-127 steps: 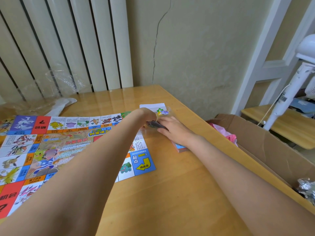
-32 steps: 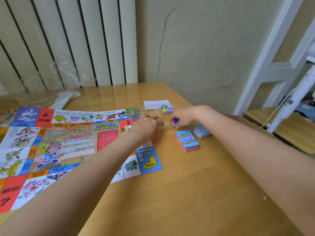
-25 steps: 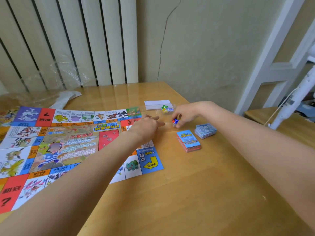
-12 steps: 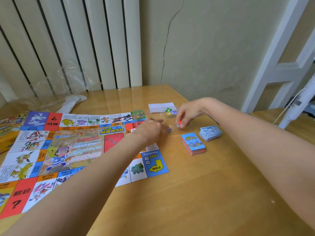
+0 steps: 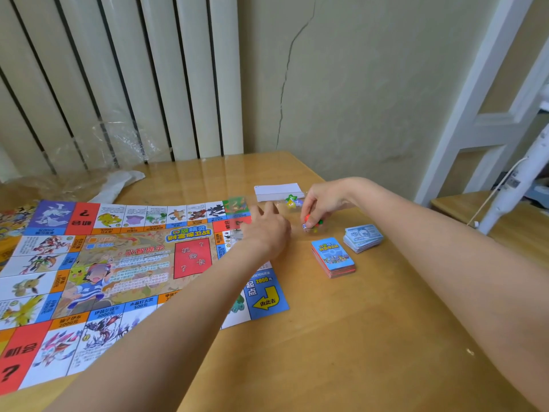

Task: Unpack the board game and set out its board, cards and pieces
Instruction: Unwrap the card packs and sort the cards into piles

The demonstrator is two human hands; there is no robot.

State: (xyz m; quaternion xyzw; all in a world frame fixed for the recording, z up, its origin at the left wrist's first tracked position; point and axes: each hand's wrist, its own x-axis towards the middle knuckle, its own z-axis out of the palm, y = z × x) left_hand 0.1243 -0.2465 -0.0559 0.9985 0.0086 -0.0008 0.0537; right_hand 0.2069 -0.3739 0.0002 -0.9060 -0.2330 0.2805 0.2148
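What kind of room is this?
Probably a room in a home: a wooden table against a cracked plaster wall, white vertical blinds, and a colourful paper game board spread out.

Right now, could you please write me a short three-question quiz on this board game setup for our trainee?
1. True or false: the right hand pinches small coloured pieces.
2. Which lies nearer the game board: (a) the blue-backed card deck or (b) the stack of play money?
3. Fill in: the left hand hovers over the board's ___ edge.

Key: 1 true; 2 a; 3 right.
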